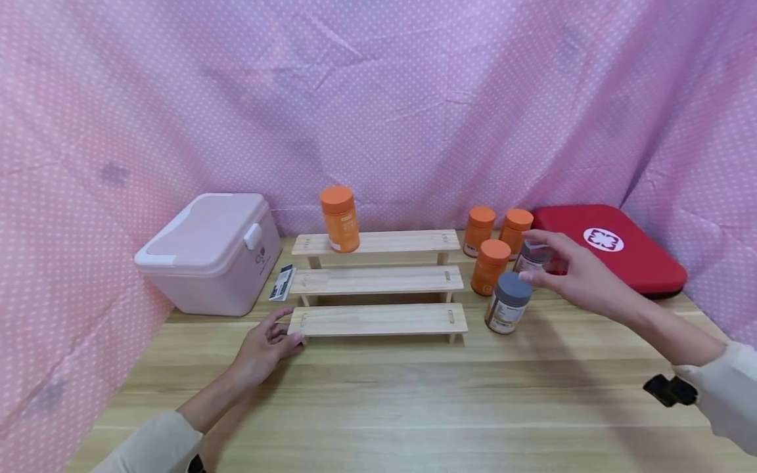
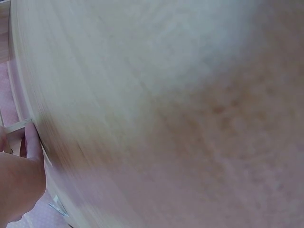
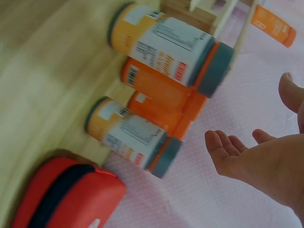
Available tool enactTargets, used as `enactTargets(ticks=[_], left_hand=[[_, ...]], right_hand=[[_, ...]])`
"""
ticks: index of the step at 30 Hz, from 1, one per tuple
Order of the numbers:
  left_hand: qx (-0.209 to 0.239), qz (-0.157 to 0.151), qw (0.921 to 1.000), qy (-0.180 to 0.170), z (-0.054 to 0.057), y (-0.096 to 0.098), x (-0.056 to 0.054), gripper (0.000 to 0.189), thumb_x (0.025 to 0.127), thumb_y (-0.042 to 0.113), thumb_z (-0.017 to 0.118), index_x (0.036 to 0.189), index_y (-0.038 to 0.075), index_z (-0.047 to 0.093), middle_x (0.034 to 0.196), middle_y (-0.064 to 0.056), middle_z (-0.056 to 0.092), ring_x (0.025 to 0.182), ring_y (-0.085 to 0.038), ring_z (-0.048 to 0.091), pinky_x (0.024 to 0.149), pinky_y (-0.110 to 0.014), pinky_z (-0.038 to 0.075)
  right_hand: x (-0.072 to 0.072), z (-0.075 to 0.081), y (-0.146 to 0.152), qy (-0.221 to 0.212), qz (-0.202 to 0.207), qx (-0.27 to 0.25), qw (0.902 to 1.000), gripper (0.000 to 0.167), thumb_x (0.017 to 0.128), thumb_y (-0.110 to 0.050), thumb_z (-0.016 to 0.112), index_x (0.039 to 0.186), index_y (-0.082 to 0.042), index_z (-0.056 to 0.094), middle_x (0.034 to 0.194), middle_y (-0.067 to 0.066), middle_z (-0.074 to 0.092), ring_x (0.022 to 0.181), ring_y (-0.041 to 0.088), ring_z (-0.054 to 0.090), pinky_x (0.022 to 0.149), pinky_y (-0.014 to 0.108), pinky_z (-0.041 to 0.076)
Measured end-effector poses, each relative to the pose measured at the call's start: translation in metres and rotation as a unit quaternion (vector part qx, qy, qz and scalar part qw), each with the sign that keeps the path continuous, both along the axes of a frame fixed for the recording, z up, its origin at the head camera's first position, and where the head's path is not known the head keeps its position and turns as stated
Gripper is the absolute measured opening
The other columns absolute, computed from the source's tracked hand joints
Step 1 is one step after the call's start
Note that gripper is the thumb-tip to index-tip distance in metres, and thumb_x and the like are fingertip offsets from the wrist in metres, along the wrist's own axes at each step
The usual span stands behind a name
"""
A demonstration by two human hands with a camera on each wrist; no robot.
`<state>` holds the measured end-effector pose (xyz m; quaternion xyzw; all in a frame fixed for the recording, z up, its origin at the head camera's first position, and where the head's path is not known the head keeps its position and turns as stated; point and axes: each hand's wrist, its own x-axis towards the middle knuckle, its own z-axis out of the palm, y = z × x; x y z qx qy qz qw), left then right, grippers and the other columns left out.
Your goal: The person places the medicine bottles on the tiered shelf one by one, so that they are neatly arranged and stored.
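Here my right hand [image 1: 570, 272] hangs above the surface [image 1: 414, 394] with the fingers spread and relaxed, gripping nothing. Its fingertips [image 1: 528, 277] are just over the grey-lidded jars: one grey jar [image 1: 507, 303] stands right below and in front of the fingertips, and a second grey jar [image 1: 532, 257] sits partly hidden behind my fingers. In the right wrist view the open palm [image 3: 256, 161] faces those jars [image 3: 171, 47] without touching them. Just left of this hand stand three orange jars [image 1: 490, 266], close together. Behind the hand, to its right, lies a red case [image 1: 615, 253] with a white emblem.

My left hand [image 1: 266, 345] rests on the surface, fingers loosely bent, the fingertips [image 1: 290, 335] touching the left end of the lowest step of a wooden rack [image 1: 378, 320]. It pinches nothing that I can see; the left wrist view is mostly blur, showing only a finger [image 2: 33, 142] against a wooden edge. The rack rises away from this hand in three steps, and one orange jar [image 1: 340, 219] stands upright on the top step, toward its left end. Beyond the left hand, slightly to its left, sits a pink box [image 1: 209, 253] with a white latch, and a small card [image 1: 282, 282] lies between the box and the rack. A pink dotted cloth [image 1: 378, 98] hangs behind everything.
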<state>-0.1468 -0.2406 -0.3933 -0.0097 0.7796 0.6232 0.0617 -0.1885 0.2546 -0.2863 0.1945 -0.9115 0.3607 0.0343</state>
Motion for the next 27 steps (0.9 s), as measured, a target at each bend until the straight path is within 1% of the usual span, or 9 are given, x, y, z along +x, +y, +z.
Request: enactTargets(ticks=[2,5,6,8,10,12,13,19,27], left_hand=[[0.001,0.001,1.0,-0.001,0.0,0.0,0.0,0.063,0.093,-0.005,0.057,0.147,-0.002,0.025,0.111,-0.023,0.059,0.093,-0.018,0.064,0.088,-0.03,0.059],[0.001,-0.001,1.0,0.0,-0.001,-0.001,-0.001,0.063,0.093,-0.005,0.057,0.147,-0.002,0.025,0.111,-0.024,0.059,0.092,-0.017,0.064,0.088,-0.029,0.058],[0.001,-0.002,1.0,0.0,-0.001,-0.001,-0.001,0.063,0.093,-0.005,0.057,0.147,-0.002,0.025,0.111,-0.024,0.059,0.092,-0.016,0.064,0.088,-0.029,0.058],[0.002,-0.003,1.0,0.001,-0.001,-0.001,-0.001,0.063,0.093,-0.005,0.057,0.147,-0.002,0.025,0.112,-0.025,0.058,0.092,-0.015,0.064,0.088,-0.029,0.058],[0.003,-0.002,1.0,0.001,-0.001,-0.001,-0.001,0.062,0.093,-0.006,0.056,0.147,-0.001,0.025,0.112,-0.026,0.058,0.092,-0.016,0.064,0.088,-0.029,0.058],[0.005,-0.003,1.0,0.001,-0.001,-0.001,0.0,0.063,0.094,-0.006,0.056,0.147,-0.002,0.025,0.113,-0.027,0.057,0.093,-0.016,0.064,0.088,-0.03,0.059],[0.006,-0.003,1.0,0.001,-0.001,-0.001,0.0,0.063,0.094,-0.006,0.056,0.148,-0.002,0.025,0.113,-0.027,0.057,0.093,-0.016,0.064,0.088,-0.03,0.058],[0.014,-0.008,0.9999,0.0,0.0,-0.001,0.0,0.063,0.094,-0.006,0.056,0.148,-0.002,0.024,0.113,-0.026,0.058,0.094,-0.018,0.064,0.089,-0.03,0.058],[0.017,-0.009,0.9998,0.002,0.001,0.0,0.0,0.062,0.094,-0.007,0.055,0.147,-0.003,0.024,0.112,-0.026,0.058,0.095,-0.019,0.064,0.089,-0.03,0.058]], right_hand=[[0.001,-0.006,0.001,-0.004,0.005,0.0,1.0,0.068,0.086,-0.022,0.074,0.142,-0.004,0.04,0.133,0.021,0.048,0.111,0.042,0.053,0.077,0.005,0.047],[0.0,-0.015,0.001,-0.008,0.02,-0.002,0.9998,0.068,0.084,-0.021,0.076,0.141,-0.003,0.041,0.13,0.019,0.051,0.115,0.04,0.051,0.082,0.007,0.049],[0.0,-0.018,0.0,-0.011,0.024,-0.001,0.9997,0.068,0.084,-0.021,0.076,0.14,-0.003,0.042,0.129,0.018,0.051,0.116,0.04,0.051,0.085,0.011,0.05],[-0.001,-0.022,-0.001,-0.022,0.028,0.003,0.9994,0.069,0.083,-0.024,0.077,0.14,-0.004,0.042,0.129,0.017,0.051,0.117,0.038,0.051,0.091,0.025,0.054],[0.0,-0.025,-0.001,-0.04,0.029,0.004,0.9988,0.072,0.083,-0.027,0.076,0.141,-0.004,0.041,0.131,0.017,0.051,0.118,0.038,0.05,0.096,0.04,0.054],[0.0,-0.029,-0.002,-0.057,0.028,0.006,0.998,0.075,0.084,-0.029,0.076,0.143,-0.004,0.039,0.133,0.018,0.049,0.118,0.038,0.049,0.096,0.053,0.051],[0.0,-0.031,-0.003,-0.064,0.027,0.006,0.9976,0.076,0.084,-0.03,0.076,0.144,-0.003,0.037,0.134,0.019,0.048,0.119,0.039,0.048,0.096,0.056,0.05],[-0.002,-0.042,-0.004,-0.088,0.026,0.011,0.9957,0.075,0.086,-0.028,0.073,0.146,-0.005,0.034,0.138,0.023,0.043,0.119,0.042,0.048,0.092,0.054,0.055],[-0.002,-0.047,-0.006,-0.078,0.039,0.005,0.9962,0.066,0.09,-0.027,0.069,0.144,-0.007,0.037,0.138,0.022,0.043,0.119,0.041,0.048,0.095,0.058,0.051]])
